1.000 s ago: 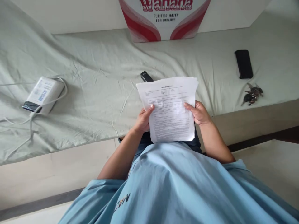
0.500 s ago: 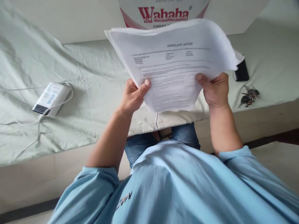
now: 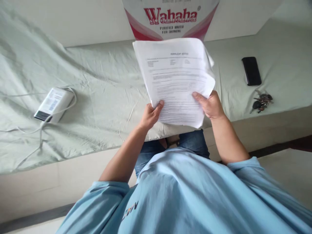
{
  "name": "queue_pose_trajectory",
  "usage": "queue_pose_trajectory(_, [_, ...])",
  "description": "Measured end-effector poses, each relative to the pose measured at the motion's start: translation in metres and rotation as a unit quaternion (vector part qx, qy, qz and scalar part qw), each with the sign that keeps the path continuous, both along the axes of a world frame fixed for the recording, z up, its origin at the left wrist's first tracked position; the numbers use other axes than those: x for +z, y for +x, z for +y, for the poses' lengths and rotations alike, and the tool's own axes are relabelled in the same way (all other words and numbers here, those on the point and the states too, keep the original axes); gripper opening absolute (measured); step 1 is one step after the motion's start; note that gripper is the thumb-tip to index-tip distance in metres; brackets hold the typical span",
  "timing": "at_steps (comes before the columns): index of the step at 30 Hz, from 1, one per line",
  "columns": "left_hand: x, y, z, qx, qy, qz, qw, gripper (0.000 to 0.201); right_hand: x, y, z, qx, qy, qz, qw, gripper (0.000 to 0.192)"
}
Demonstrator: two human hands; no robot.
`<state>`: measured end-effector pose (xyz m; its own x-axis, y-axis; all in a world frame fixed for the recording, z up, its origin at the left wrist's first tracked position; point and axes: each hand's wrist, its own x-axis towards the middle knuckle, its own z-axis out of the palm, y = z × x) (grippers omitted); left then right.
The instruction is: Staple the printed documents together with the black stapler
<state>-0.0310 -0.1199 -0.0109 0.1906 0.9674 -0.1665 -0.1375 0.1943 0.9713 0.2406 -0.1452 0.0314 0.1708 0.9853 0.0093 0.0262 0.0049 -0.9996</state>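
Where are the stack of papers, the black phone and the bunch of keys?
stack of papers (image 3: 174,78): head view, middle of the top printed sheet.
black phone (image 3: 251,71): head view, centre of its dark face.
bunch of keys (image 3: 262,102): head view, middle of the cluster.

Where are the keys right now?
In the head view, the keys lie on the green sheet at far right, just below the black phone, right of the right hand.

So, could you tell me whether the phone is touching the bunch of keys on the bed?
Apart. The head view shows the black phone and the bunch of keys separated by a strip of bare green sheet.
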Motion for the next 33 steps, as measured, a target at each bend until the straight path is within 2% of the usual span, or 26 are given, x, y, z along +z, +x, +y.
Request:
queue_pose_trajectory(4, [-0.004,-0.006,-0.022,-0.054,-0.054,0.031,0.997,0.066,-0.011,-0.006,-0.015,-0.011,-0.043,0.047,0.998,0.053])
queue_pose_trajectory(7, [-0.007,-0.009,-0.046,-0.071,-0.087,0.056,0.992,0.068,-0.021,-0.008,-0.029,0.001,-0.096,0.064,0.993,0.054])
queue_pose_trajectory(10, [-0.008,-0.014,-0.066,-0.102,-0.109,0.042,0.988,0.062,-0.031,-0.006,-0.044,0.009,-0.123,0.074,0.99,0.053])
queue_pose_trajectory(12, [-0.009,-0.017,-0.07,-0.11,-0.121,0.033,0.986,0.057,-0.036,-0.003,-0.053,0.013,-0.127,0.081,0.988,0.053])
queue_pose_trajectory(17, [-0.012,-0.016,-0.055,-0.054,-0.177,-0.056,0.981,0.065,-0.044,0.0,-0.072,0.063,-0.157,0.067,0.983,0.049])
queue_pose_trajectory(20, [-0.013,-0.008,-0.045,-0.01,-0.175,-0.063,0.982,0.068,-0.045,0.0,-0.078,0.09,-0.167,0.057,0.98,0.048])
queue_pose_trajectory(22, [-0.013,-0.003,-0.044,-0.005,-0.164,-0.041,0.986,0.071,-0.045,-0.001,-0.078,0.077,-0.159,0.055,0.983,0.049])
queue_pose_trajectory(26, [-0.012,-0.002,-0.051,-0.048,-0.16,-0.016,0.986,0.075,-0.046,-0.001,-0.075,0.021,-0.143,0.052,0.988,0.051])
queue_pose_trajectory(28, [-0.012,-0.003,-0.052,-0.053,-0.163,-0.017,0.985,0.074,-0.046,0.001,-0.073,0.014,-0.141,0.049,0.989,0.051])
queue_pose_trajectory(33, [-0.008,-0.001,-0.043,0.024,-0.149,-0.054,0.987,0.07,-0.047,0.008,-0.072,0.059,-0.138,0.008,0.989,0.046])
